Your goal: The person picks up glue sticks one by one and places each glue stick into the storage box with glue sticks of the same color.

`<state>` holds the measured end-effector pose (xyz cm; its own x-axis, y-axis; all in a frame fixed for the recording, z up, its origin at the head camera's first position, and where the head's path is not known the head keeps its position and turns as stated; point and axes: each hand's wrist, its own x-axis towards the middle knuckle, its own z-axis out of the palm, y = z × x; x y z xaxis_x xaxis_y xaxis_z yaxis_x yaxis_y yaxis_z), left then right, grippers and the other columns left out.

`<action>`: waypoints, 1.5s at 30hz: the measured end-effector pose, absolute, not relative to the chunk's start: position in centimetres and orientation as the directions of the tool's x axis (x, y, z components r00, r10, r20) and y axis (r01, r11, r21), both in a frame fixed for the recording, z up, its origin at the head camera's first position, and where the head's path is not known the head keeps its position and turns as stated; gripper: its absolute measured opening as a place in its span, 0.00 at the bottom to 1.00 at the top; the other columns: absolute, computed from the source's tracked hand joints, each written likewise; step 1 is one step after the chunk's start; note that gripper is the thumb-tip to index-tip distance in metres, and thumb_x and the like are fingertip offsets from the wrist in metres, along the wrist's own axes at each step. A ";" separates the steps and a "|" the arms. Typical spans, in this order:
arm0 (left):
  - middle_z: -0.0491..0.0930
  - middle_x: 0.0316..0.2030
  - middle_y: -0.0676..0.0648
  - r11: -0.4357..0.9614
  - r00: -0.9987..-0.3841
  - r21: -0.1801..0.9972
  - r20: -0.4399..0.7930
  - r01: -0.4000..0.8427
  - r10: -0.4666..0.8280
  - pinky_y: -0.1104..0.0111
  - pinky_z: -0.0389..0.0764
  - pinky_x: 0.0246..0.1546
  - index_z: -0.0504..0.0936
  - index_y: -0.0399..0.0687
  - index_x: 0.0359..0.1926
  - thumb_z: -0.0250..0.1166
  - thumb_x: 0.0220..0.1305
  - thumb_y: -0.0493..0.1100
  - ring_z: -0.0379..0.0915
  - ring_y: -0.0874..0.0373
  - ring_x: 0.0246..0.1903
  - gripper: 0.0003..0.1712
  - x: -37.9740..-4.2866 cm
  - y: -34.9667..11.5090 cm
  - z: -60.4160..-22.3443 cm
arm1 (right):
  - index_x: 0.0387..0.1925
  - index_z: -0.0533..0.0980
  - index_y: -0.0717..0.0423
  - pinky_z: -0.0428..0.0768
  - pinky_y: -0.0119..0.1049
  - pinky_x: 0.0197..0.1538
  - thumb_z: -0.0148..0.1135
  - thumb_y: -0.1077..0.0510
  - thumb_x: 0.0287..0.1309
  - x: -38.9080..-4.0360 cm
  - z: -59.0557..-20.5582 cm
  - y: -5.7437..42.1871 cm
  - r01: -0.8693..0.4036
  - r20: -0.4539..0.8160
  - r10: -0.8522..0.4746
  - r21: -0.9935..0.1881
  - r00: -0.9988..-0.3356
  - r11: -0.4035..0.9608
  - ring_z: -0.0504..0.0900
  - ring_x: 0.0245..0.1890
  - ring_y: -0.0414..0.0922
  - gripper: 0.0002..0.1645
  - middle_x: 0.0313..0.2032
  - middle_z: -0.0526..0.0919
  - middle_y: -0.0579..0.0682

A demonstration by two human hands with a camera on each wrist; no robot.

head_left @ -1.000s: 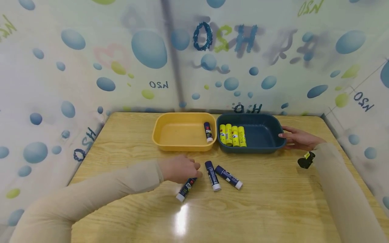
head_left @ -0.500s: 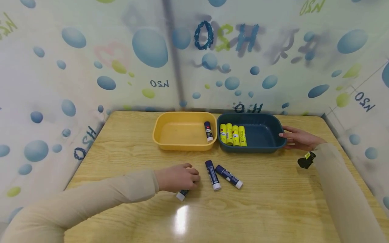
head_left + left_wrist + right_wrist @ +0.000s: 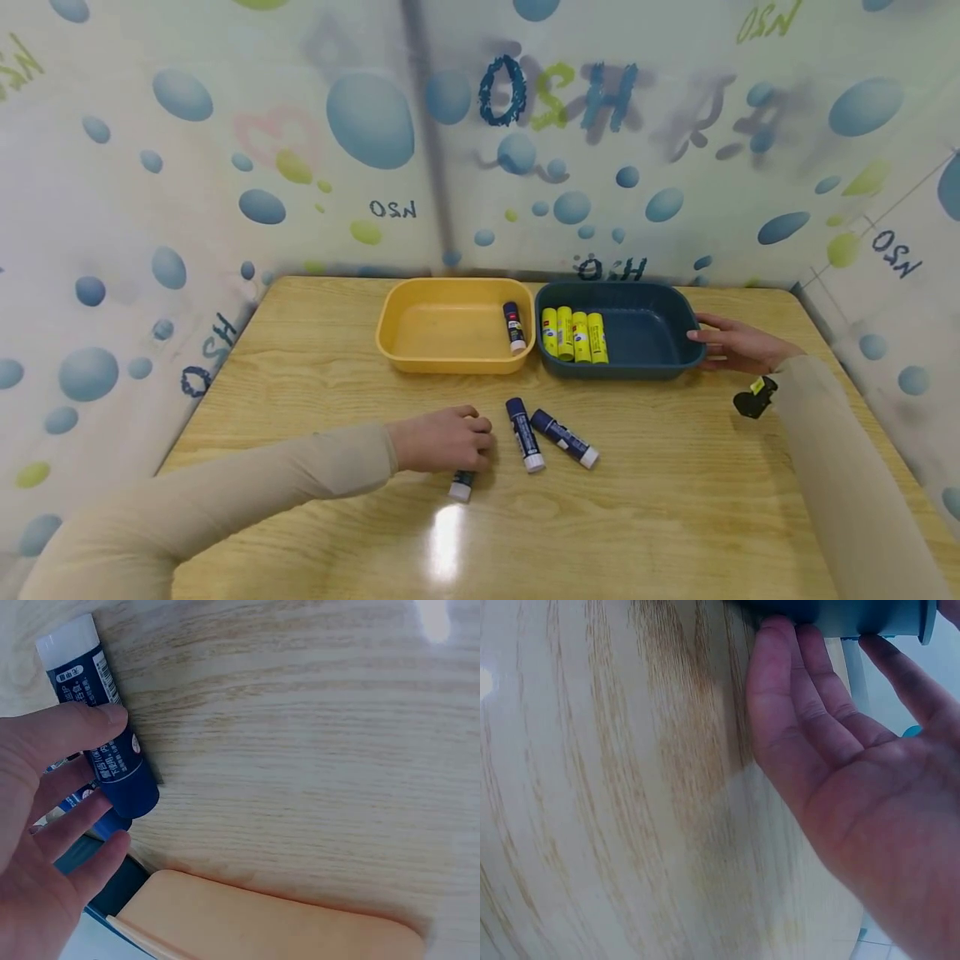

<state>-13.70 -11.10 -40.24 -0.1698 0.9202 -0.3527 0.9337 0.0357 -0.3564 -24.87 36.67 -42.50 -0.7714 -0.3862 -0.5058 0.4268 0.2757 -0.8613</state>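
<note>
My left hand (image 3: pixel 442 440) pinches a navy glue stick with a white end (image 3: pixel 112 761) between thumb and fingers, just over the wooden table. Right of that hand lie two more navy glue sticks, one nearly upright in view (image 3: pixel 524 435) and one slanting (image 3: pixel 565 438). At the dark blue bin's (image 3: pixel 645 329) right end, my right hand (image 3: pixel 738 343) holds the rim, thumb on top and fingers against the outer wall. Several yellow glue sticks (image 3: pixel 566 333) stand in a row at that bin's left side. One navy glue stick (image 3: pixel 514 327) lies in the yellow-orange bin (image 3: pixel 450 329).
Both bins sit side by side at the back of the wooden table (image 3: pixel 315 358), close to a patterned curtain (image 3: pixel 465 167). A black wrist camera (image 3: pixel 754 397) hangs by the right sleeve. Light glares off the table's front middle.
The left hand has come down over the navy glue stick, and its thumb and fingers have taken hold. That stick has turned and shifted slightly right. The right hand stays put.
</note>
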 end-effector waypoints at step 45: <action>0.80 0.46 0.48 0.341 -0.468 -0.366 -0.351 0.866 0.811 0.64 0.77 0.44 0.82 0.54 0.54 0.69 0.60 0.38 0.72 0.52 0.44 0.21 -23.6 -8.6 -30.5 | 0.74 0.25 0.56 0.72 0.44 0.59 0.47 0.51 0.73 -24.8 -42.5 36.7 0.421 -0.501 -0.409 -0.864 -0.762 0.275 0.76 0.48 0.38 0.49 0.70 0.43 0.71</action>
